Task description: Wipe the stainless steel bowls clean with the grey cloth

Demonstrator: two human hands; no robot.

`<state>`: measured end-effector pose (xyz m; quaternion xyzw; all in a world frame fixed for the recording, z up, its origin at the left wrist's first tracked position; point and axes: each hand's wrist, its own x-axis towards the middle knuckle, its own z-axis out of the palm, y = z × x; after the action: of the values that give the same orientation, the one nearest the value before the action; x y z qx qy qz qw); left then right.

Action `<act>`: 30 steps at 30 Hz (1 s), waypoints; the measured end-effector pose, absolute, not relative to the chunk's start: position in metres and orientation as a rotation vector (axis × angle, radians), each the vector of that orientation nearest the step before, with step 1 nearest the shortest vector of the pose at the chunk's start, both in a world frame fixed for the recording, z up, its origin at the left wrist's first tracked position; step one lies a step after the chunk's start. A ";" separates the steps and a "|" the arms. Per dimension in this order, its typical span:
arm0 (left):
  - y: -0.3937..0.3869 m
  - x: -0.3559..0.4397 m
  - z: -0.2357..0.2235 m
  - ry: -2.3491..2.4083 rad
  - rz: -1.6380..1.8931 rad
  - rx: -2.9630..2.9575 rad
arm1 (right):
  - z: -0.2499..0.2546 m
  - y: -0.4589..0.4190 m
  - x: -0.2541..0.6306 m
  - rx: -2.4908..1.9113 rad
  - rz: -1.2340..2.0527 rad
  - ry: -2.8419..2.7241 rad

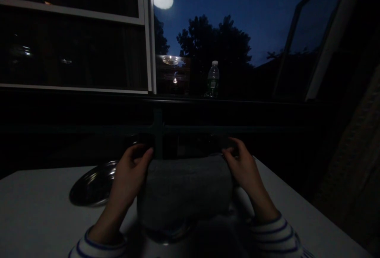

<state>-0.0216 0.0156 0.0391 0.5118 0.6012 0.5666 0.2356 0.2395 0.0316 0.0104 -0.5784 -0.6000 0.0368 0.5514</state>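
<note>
A dark grey cloth (187, 186) is stretched between my hands, its near edge hanging down. My left hand (129, 177) pinches it near the upper left corner, thumb and fingers together. At the upper right corner my right hand (242, 167) grips it the same way. Below the cloth, close to me, shows part of a pale object with a dark shiny top (168, 236); the cloth and the dim light hide most of it. A round shiny metal plate or lid (92, 186) lies on the white table (38, 194) left of my left hand, partly covered by it.
Beyond the table runs a dark sill, where a clear plastic bottle (213, 80) with a white cap stands. Behind it is a window with an open pane (308, 32) at the right. A patterned curtain (353, 151) hangs at the far right.
</note>
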 end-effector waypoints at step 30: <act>0.024 -0.025 0.011 0.929 0.708 1.386 | 0.025 0.021 0.232 -1.269 0.234 -1.531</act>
<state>-0.0251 0.0236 0.0106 0.6020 0.4036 0.3076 0.6165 0.2320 0.0207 0.0246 -0.5338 -0.6439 0.0984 0.5392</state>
